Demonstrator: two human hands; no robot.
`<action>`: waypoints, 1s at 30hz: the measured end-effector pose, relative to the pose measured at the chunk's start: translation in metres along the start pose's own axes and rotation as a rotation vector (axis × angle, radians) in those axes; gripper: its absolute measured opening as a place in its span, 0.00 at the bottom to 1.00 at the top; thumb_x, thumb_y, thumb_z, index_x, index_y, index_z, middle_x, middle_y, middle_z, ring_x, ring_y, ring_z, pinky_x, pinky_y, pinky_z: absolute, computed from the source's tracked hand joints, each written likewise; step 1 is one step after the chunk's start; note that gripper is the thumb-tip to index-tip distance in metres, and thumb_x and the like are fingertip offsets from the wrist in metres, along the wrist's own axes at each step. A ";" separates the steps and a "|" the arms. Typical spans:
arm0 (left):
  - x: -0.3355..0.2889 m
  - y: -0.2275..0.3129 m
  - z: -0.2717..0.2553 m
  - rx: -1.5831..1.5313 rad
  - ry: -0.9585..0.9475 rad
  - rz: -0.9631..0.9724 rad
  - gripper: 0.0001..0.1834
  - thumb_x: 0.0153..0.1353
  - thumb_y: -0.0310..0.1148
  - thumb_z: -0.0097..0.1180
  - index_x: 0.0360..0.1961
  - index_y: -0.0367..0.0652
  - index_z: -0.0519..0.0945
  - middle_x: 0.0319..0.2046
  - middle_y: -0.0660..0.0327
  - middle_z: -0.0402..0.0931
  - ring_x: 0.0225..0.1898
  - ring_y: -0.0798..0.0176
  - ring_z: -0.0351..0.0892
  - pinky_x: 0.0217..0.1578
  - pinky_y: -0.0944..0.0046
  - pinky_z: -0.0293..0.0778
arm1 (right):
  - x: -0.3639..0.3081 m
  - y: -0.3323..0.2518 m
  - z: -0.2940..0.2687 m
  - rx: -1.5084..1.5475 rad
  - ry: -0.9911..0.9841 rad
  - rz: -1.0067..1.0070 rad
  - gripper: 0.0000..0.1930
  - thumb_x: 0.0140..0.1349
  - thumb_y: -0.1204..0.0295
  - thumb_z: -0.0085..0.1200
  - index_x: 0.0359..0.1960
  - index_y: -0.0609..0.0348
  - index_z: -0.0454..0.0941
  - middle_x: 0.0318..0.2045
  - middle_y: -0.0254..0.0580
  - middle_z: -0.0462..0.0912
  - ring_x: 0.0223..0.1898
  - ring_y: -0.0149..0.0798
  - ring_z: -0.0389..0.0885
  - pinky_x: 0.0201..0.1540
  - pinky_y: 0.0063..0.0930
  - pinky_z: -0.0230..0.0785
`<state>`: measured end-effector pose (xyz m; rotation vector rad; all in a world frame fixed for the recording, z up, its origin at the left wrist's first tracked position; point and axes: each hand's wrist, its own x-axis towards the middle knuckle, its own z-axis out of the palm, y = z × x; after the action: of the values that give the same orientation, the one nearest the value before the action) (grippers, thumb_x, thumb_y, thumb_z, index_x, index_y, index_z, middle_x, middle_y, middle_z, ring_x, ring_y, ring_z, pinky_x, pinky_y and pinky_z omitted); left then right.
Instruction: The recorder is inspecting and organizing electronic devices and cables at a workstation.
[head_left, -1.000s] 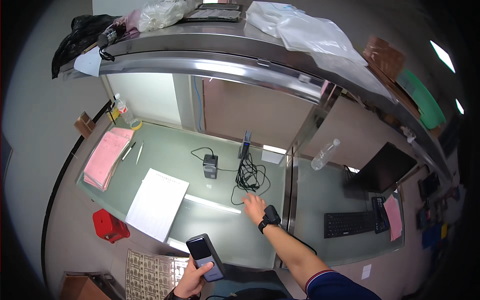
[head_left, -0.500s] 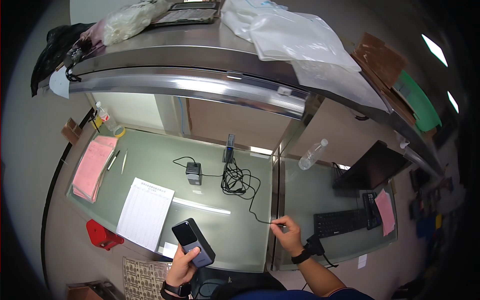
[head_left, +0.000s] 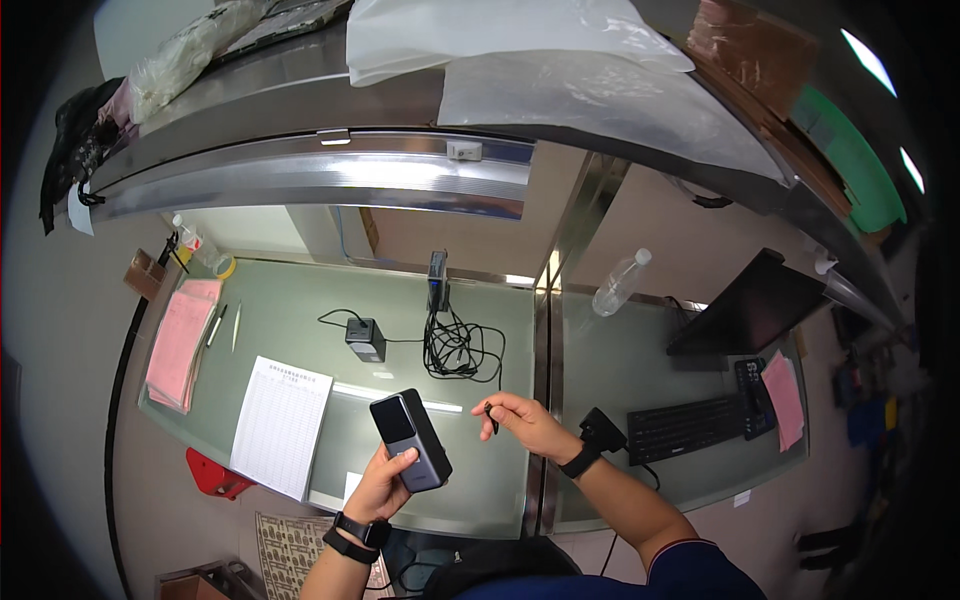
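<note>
My left hand is wrapped round a dark grey power bank with a glossy black panel, holding it tilted over the glass-topped desk. To its right, my right hand pinches the black plug end of a cable, a short way apart from the power bank. That cable runs up to a tangled heap of black cords. Behind the heap stands a slim black device with a small blue light. A boxy dark adapter with a cord sits left of the heap.
A printed form and pink papers lie on the left, beside two pens. Bottles stand at the back left and behind the metal divider. On the right are a keyboard and monitor. A metal shelf overhangs the desk.
My right hand has moved left with the cable end, from the divider toward the power bank. My left hand has raised the power bank slightly and shifted it right. The view has shifted too.
</note>
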<state>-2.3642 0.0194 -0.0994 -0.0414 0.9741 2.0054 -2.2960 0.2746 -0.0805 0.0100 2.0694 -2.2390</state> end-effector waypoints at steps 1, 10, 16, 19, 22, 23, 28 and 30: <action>0.003 0.001 0.000 -0.004 0.012 -0.001 0.25 0.62 0.33 0.56 0.57 0.38 0.63 0.47 0.48 0.74 0.46 0.50 0.79 0.44 0.46 0.80 | 0.003 0.001 -0.001 0.007 -0.008 0.007 0.11 0.71 0.71 0.43 0.48 0.61 0.75 0.32 0.33 0.79 0.38 0.28 0.77 0.48 0.23 0.67; 0.018 -0.006 -0.016 -0.326 -0.280 -0.049 0.31 0.60 0.40 0.60 0.59 0.36 0.64 0.49 0.49 0.73 0.51 0.51 0.76 0.47 0.45 0.77 | 0.023 -0.017 0.010 -0.219 -0.008 -0.044 0.09 0.65 0.69 0.53 0.43 0.59 0.79 0.32 0.32 0.81 0.35 0.27 0.77 0.40 0.21 0.67; 0.023 -0.010 -0.015 -0.165 -0.233 -0.062 0.33 0.56 0.35 0.64 0.60 0.38 0.64 0.47 0.55 0.74 0.53 0.54 0.74 0.49 0.52 0.76 | 0.033 -0.020 0.015 -0.436 0.006 -0.159 0.06 0.60 0.71 0.58 0.38 0.57 0.81 0.33 0.35 0.83 0.38 0.33 0.80 0.46 0.28 0.68; 0.025 -0.017 -0.017 0.184 -0.129 0.094 0.35 0.52 0.28 0.67 0.60 0.39 0.65 0.47 0.56 0.75 0.51 0.58 0.76 0.49 0.57 0.76 | 0.033 -0.018 0.012 -0.325 0.046 -0.149 0.07 0.60 0.71 0.59 0.38 0.57 0.81 0.34 0.34 0.83 0.39 0.33 0.80 0.48 0.28 0.68; 0.024 -0.006 -0.001 0.530 -0.046 0.160 0.36 0.45 0.20 0.70 0.54 0.45 0.65 0.48 0.62 0.70 0.50 0.65 0.73 0.50 0.64 0.72 | 0.030 -0.020 0.001 -0.329 0.056 -0.199 0.06 0.59 0.71 0.59 0.36 0.59 0.80 0.33 0.37 0.82 0.36 0.34 0.81 0.42 0.29 0.71; 0.023 -0.003 0.007 0.620 -0.071 0.252 0.36 0.44 0.21 0.71 0.53 0.46 0.65 0.48 0.64 0.68 0.50 0.66 0.72 0.50 0.65 0.71 | 0.029 -0.020 -0.003 -0.339 0.041 -0.177 0.06 0.60 0.71 0.59 0.37 0.58 0.81 0.33 0.35 0.82 0.38 0.34 0.80 0.45 0.28 0.69; 0.030 -0.007 -0.001 0.759 -0.134 0.347 0.36 0.44 0.23 0.72 0.53 0.46 0.65 0.47 0.64 0.69 0.48 0.67 0.72 0.50 0.66 0.69 | 0.027 -0.027 -0.009 -0.400 0.023 -0.170 0.06 0.60 0.71 0.59 0.38 0.55 0.82 0.34 0.34 0.83 0.39 0.34 0.79 0.50 0.29 0.67; 0.031 -0.008 -0.001 0.766 -0.134 0.344 0.36 0.44 0.23 0.72 0.53 0.46 0.65 0.47 0.65 0.69 0.48 0.67 0.72 0.50 0.67 0.69 | 0.028 -0.028 -0.012 -0.446 0.008 -0.242 0.06 0.60 0.70 0.58 0.37 0.54 0.82 0.33 0.32 0.83 0.39 0.34 0.78 0.55 0.33 0.64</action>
<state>-2.3780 0.0430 -0.1164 0.7071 1.6777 1.7653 -2.3261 0.2866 -0.0557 -0.2757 2.6478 -1.8315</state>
